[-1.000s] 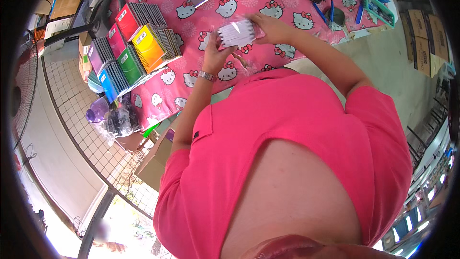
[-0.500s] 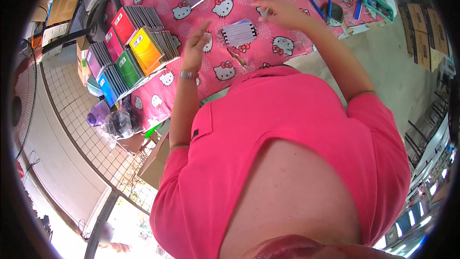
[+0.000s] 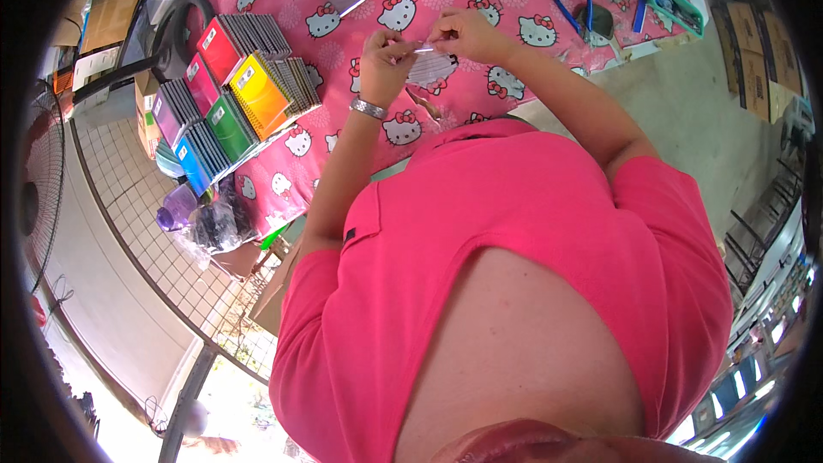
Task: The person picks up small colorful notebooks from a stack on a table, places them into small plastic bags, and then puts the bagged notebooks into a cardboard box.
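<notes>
Hands point(image 3: 386, 66) point(image 3: 470, 36) converged over pink tablecloth point(image 3: 471, 105); cartons point(image 3: 748, 60) far right.

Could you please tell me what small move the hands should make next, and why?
I would probably lower the small whitish item gently toward the white bundle on the table. The left hand and right hand seem to pinch it between them, and the bundle lies just beside their fingertips in the picture. Exactly what the item is, I cannot tell.
</notes>
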`<state>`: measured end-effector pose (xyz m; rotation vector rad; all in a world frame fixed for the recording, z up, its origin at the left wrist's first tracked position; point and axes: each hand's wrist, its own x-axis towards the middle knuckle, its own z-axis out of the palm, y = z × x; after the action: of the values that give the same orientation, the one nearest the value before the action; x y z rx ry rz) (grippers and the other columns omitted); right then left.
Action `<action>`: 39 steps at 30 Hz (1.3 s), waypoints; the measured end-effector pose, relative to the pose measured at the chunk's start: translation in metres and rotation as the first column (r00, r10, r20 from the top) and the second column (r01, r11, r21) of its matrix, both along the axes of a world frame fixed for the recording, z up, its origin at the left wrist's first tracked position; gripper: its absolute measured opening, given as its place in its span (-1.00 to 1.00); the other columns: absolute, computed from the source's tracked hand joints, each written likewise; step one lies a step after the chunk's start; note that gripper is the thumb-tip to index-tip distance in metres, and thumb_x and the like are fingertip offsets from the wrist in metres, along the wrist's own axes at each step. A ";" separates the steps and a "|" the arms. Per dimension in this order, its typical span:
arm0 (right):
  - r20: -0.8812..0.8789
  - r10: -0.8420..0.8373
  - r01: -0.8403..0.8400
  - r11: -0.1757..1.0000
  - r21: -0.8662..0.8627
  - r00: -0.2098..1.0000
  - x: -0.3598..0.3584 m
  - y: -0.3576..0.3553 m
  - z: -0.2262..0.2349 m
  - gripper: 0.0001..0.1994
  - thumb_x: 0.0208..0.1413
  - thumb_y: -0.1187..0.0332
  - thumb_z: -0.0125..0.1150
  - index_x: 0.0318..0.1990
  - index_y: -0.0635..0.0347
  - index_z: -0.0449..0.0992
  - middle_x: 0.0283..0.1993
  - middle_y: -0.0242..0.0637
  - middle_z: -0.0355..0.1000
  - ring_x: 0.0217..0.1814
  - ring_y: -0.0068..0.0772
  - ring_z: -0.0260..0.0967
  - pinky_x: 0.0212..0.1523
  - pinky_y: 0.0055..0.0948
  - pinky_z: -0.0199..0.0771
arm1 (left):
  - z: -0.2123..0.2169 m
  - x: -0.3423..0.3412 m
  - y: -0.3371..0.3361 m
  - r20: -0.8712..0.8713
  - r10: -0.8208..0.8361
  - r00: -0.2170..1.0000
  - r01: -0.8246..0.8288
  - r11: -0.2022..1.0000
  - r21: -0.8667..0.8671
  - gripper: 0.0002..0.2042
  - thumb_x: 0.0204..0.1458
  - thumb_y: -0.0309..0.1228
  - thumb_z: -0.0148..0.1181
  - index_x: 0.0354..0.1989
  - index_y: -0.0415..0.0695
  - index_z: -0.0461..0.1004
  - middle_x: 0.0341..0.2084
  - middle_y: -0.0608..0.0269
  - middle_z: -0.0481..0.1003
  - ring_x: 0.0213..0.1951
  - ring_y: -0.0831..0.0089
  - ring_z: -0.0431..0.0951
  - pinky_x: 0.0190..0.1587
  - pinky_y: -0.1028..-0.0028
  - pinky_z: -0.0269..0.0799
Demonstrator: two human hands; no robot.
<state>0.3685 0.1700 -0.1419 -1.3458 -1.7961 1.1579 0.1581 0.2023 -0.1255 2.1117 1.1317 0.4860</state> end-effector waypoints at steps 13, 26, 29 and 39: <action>0.382 0.161 -0.355 0.779 0.517 0.910 0.003 -0.034 0.017 -0.74 -0.14 0.36 0.24 -0.25 0.21 0.43 -0.17 -0.26 0.28 -0.14 -0.21 0.29 -0.13 -0.33 0.34 | 0.011 -0.017 -0.027 0.006 -0.264 0.965 0.254 0.934 0.253 -0.71 -0.21 -0.58 0.22 -0.22 -0.13 0.54 -0.18 0.18 0.46 -0.13 0.25 0.45 -0.10 0.35 0.39; 0.043 -0.415 0.367 0.843 0.393 0.909 0.014 -0.018 -0.004 -0.86 -0.04 0.26 0.22 -0.39 0.10 0.54 -0.07 -0.27 0.35 0.00 -0.24 0.24 0.00 -0.25 0.18 | -0.005 0.006 -0.018 -0.233 0.352 0.906 -0.363 0.932 -0.005 -0.78 -0.40 -0.22 0.41 -0.55 -0.03 0.62 -0.04 0.30 0.31 0.05 0.19 0.18 0.04 0.18 0.15; -0.065 -0.876 0.878 0.474 0.075 0.478 0.104 0.006 -0.016 -0.83 -0.08 0.26 0.25 -0.40 0.15 0.57 -0.16 -0.22 0.41 -0.21 -0.18 0.35 -0.16 -0.30 0.37 | 0.002 0.005 -0.010 -0.283 0.255 0.924 -0.251 0.967 0.053 -0.75 -0.43 -0.19 0.41 -0.65 -0.08 0.56 -0.16 0.26 0.40 -0.02 0.16 0.27 -0.04 0.19 0.23; -0.591 -0.804 0.815 0.385 -0.434 0.065 0.152 -0.021 -0.077 -0.91 0.07 0.47 0.15 -0.36 0.31 0.38 -0.43 -0.29 0.36 -0.44 -0.46 0.32 -0.38 -0.49 0.43 | -0.002 -0.004 0.009 0.028 0.130 0.991 -0.118 0.955 -0.272 -0.68 -0.35 -0.40 0.40 -0.33 -0.17 0.55 -0.31 0.16 0.48 -0.23 0.29 0.49 -0.15 0.33 0.37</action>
<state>0.5205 0.1487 -0.2186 -1.2506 -0.2079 0.7666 0.1538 0.2111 -0.1273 1.7941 1.2352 0.4095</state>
